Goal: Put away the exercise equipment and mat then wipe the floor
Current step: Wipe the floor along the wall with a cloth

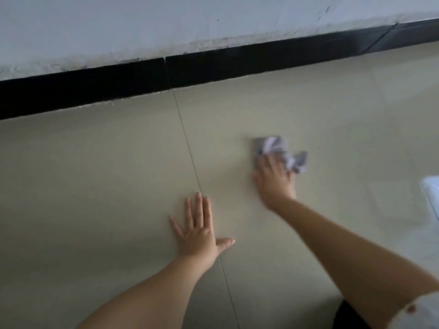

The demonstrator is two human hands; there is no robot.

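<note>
Floor (107, 174): beige tile filling the middle and lower frame; no mat or exercise gear shows on it, so I judge the wiping step is in hand.
Cloth (273, 148): grey and white rag, right of centre, bunched at its right end.
Right hand (275, 179): blurred, presses on the cloth; whether the fingers curl into it I cannot tell.
Left hand (199, 231): flat on the tile, fingers spread straight, lower centre, across the grout line (187, 148).
Doing it well: spread the bunched end flat, wipe in overlapping strokes, and shift the bracing palm off tile left to do.
Around: black skirting (95, 89) under a scuffed wall (142, 27) across the top; a pale object (431, 188) at the right edge, cut off, may block strokes that way.
</note>
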